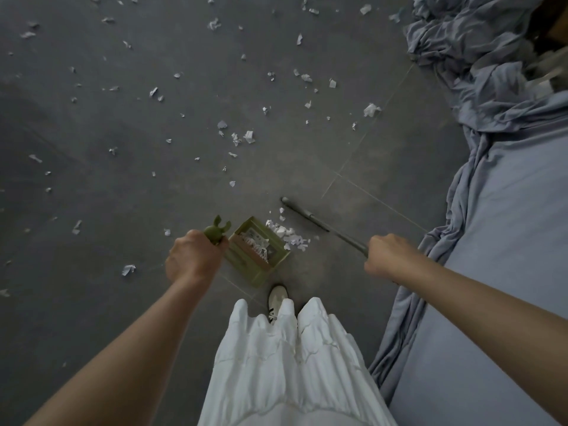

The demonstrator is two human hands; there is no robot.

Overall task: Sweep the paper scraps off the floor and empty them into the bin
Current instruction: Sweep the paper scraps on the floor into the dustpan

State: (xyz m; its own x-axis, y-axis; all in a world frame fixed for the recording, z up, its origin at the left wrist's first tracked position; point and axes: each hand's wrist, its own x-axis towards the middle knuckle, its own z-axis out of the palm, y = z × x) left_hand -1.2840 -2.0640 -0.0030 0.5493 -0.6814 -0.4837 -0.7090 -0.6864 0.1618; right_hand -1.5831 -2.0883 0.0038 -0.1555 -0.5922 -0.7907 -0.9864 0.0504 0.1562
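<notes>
Left hand (192,261) fingers are gripping the olive-green plastic dustpan (256,252) handle; right hand (388,256) fingers are curling round the grey metal broom pole (319,226). White paper scraps (289,233) are piling between both hands at the pan lip. Risk: a hard stroke is likely scattering them past it.

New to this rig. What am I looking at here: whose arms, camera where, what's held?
One picture, from a wide-angle camera worn on a person's head, looking down. No robot: two bare arms. The left hand grips the green handle of a dustpan standing on the grey floor. The right hand grips a broom handle angled across a small pile of paper scraps at the pan's mouth. More scraps lie scattered further off. A blue sheet lies at right. No bin is visible.
</notes>
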